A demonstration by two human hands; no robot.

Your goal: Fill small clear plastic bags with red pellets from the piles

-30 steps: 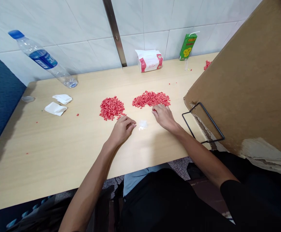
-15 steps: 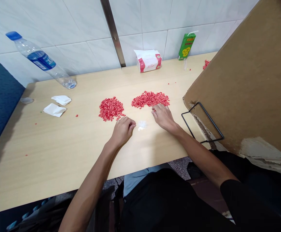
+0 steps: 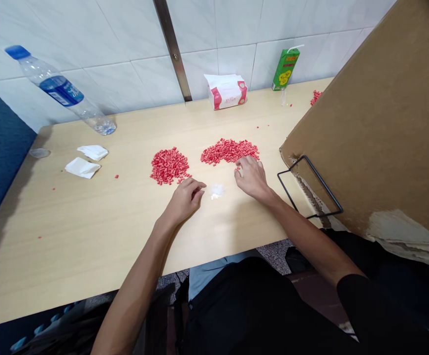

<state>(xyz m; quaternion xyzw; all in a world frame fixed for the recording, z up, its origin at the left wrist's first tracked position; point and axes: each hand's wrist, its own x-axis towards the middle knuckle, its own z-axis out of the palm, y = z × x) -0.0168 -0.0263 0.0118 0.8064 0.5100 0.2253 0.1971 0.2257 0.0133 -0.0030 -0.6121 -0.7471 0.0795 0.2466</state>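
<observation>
Two piles of small red cylindrical pieces lie on the table, a rounded left pile point(image 3: 169, 165) and a wider right pile point(image 3: 229, 150). Just below the left pile rests my left hand point(image 3: 186, 198), its thumb and forefinger parted with nothing visible between them. My right hand point(image 3: 250, 176) is at the near edge of the right pile, fingers curled, with a small red piece point(image 3: 238, 168) between thumb and fingertip. Between both hands sits a little heap of tiny whitish, clear bits point(image 3: 217, 191); their kind is too small to make out.
At the back stand a tissue pack point(image 3: 228, 93) and a green drink carton point(image 3: 285, 70). A plastic bottle point(image 3: 62, 91) and folded tissues point(image 3: 82, 168) are at left. A large cardboard panel point(image 3: 369, 113) with a black wire frame point(image 3: 323, 185) borders the right side.
My left thumb and forefinger have come apart from a pinch, and that hand has drawn slightly left. My right hand has shifted a little right and up towards the right pile.
</observation>
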